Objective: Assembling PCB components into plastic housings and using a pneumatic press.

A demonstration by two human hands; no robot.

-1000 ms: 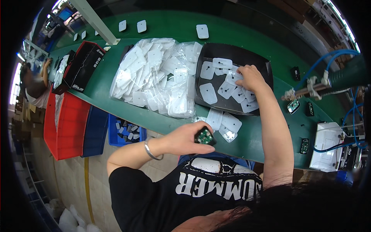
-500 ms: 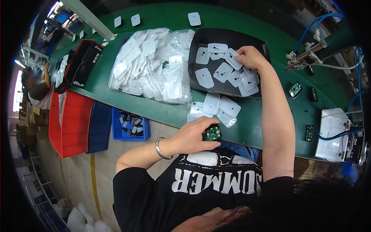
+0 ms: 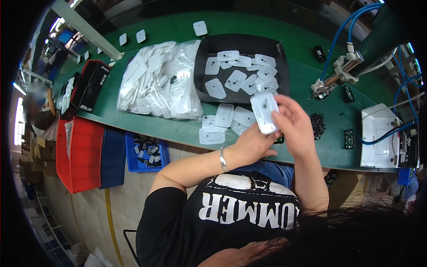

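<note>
My right hand (image 3: pixel 294 122) pinches a white rounded-rectangular plastic cover (image 3: pixel 263 116) with a dark mark in its middle, held tilted in front of the black tray. Just below it, my left hand (image 3: pixel 252 146) is closed round a small green circuit board (image 3: pixel 279 139) in a dark casing, mostly hidden by the fingers. The two hands nearly meet, and the cover overlaps the left fingertips. More white covers (image 3: pixel 235 81) with dark pieces on them lie in the black tray (image 3: pixel 242 42). Several loose covers (image 3: pixel 212 136) rest on the green table left of my hands.
A clear bag of white covers (image 3: pixel 153 80) lies left of the tray. At right stand a metal fixture with blue hoses (image 3: pixel 340 73), a white machine housing (image 3: pixel 378 138) and a pile of small black parts (image 3: pixel 316 126). Red (image 3: pixel 80 155) and blue (image 3: pixel 135 164) bins stand at lower left.
My right hand has come out of the tray toward me with a white cover. My left hand has moved right with the circuit board, and the two hands are now close together.
</note>
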